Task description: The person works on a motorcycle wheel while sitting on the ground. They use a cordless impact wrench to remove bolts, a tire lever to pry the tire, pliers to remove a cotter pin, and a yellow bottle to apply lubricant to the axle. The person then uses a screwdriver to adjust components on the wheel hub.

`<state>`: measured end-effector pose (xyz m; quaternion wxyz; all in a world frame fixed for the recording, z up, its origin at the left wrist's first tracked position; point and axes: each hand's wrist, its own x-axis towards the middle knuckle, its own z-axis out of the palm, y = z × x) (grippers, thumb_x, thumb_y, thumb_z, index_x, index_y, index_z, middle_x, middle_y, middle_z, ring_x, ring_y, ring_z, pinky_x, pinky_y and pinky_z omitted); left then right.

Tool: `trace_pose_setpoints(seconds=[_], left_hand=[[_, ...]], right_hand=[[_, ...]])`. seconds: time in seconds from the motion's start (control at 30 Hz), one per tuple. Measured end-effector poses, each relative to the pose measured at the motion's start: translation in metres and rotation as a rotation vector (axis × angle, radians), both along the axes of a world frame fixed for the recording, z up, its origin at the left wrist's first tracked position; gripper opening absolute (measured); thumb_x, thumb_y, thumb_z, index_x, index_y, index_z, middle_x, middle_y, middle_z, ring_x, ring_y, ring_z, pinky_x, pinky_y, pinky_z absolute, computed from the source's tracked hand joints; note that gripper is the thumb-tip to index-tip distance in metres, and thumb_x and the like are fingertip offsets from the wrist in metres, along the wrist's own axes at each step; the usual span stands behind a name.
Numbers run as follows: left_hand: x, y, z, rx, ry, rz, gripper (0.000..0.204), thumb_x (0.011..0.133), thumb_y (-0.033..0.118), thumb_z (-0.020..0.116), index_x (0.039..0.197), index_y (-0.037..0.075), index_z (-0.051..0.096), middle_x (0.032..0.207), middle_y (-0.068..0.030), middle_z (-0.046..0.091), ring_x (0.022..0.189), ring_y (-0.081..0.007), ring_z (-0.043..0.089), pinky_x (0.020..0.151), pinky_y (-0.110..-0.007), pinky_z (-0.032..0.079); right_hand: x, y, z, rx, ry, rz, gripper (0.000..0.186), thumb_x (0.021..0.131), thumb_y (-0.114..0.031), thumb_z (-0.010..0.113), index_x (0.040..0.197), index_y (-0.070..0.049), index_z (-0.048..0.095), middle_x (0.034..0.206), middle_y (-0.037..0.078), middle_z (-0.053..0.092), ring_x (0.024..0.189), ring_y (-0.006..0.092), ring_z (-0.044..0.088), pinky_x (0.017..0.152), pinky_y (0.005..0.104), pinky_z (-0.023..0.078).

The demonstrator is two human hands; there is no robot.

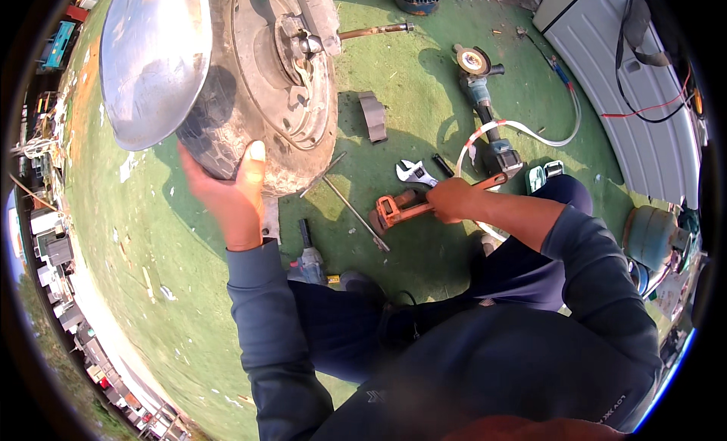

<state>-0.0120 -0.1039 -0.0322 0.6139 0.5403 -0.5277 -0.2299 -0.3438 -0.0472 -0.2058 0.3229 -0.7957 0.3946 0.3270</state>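
Note:
A worn black tire (pixel 219 138) on a dusty wheel with a hub stands at the upper left, under a shiny metal fender (pixel 155 62). My left hand (pixel 235 195) grips the tire's lower edge, thumb on the tread and fingers partly blurred at its far side. A rusty axle rod (pixel 376 31) sticks out of the hub to the right. My right hand (pixel 452 199) is closed around the handle of an orange pipe wrench (pixel 399 209), its jaws pointing left and low over the ground. Beyond that hand lies a silver adjustable wrench (pixel 413 172). A thin metal rod (pixel 356 215) rests nearby.
An angle grinder (pixel 478 96) lies to the right, with a clear hose (pixel 556 142) beside it. A small power tool (pixel 309 265) is near my feet. Farther off are a curved grey metal piece (pixel 372 117), a ribbed grey panel (pixel 606 92) and a gas cylinder (pixel 650 234).

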Motion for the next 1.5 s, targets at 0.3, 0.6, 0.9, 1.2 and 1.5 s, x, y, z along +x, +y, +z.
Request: trace_pose_setpoints(seconds=[0.3, 0.6, 0.9, 1.2, 1.5], left_hand=[[0.009, -0.006, -0.004, -0.039, -0.05, 0.039, 0.061, 0.082, 0.01, 0.075, 0.137, -0.006, 0.051, 0.125, -0.0116, 0.062, 0.11, -0.021, 0.06, 0.102, -0.034, 0.046], [0.023, -0.002, -0.006, -0.009, -0.068, 0.025, 0.072, 0.079, 0.011, 0.077, 0.143, -0.005, 0.047, 0.133, -0.012, 0.058, 0.118, -0.0222, 0.057, 0.107, -0.034, 0.042], [0.02, 0.0, -0.009, 0.004, -0.015, 0.019, 0.09, 0.077, 0.016, 0.083, 0.151, -0.006, 0.036, 0.142, -0.015, 0.052, 0.128, -0.0242, 0.052, 0.113, -0.038, 0.038], [0.011, 0.0, -0.007, -0.025, -0.007, -0.022, 0.088, 0.076, 0.014, 0.083, 0.15, -0.005, 0.038, 0.144, -0.0145, 0.051, 0.13, -0.0241, 0.051, 0.114, -0.039, 0.037], [0.005, -0.002, 0.002, -0.012, 0.094, -0.068, 0.097, 0.071, 0.012, 0.089, 0.15, -0.008, 0.035, 0.142, -0.0172, 0.051, 0.129, -0.0257, 0.052, 0.112, -0.039, 0.04]], right_hand=[[-0.02, 0.066, -0.044, 0.208, -0.179, -0.038, 0.027, 0.085, -0.022, 0.069, 0.104, -0.004, 0.072, 0.101, 0.019, 0.072, 0.097, 0.0374, 0.071, 0.077, 0.0471, 0.057], [-0.029, 0.045, -0.047, -0.308, -0.113, -0.256, 0.051, 0.081, -0.034, 0.081, 0.113, -0.004, 0.056, 0.107, 0.018, 0.062, 0.089, 0.0344, 0.07, 0.071, 0.0447, 0.059], [-0.024, 0.055, -0.06, -0.315, -0.064, -0.25, 0.038, 0.084, -0.026, 0.069, 0.106, 0.002, 0.055, 0.1, 0.02, 0.066, 0.074, 0.0367, 0.071, 0.064, 0.045, 0.058], [0.027, 0.031, -0.027, -0.348, -0.634, -1.082, 0.019, 0.087, -0.021, 0.066, 0.095, -0.003, 0.069, 0.079, 0.01, 0.065, 0.068, 0.0364, 0.065, 0.069, 0.045, 0.053], [0.105, -0.092, 0.094, 0.205, -1.299, -1.639, 0.015, 0.093, -0.013, 0.059, 0.106, -0.01, 0.063, 0.087, 0.004, 0.068, 0.069, 0.0111, 0.059, 0.057, 0.0274, 0.045]])
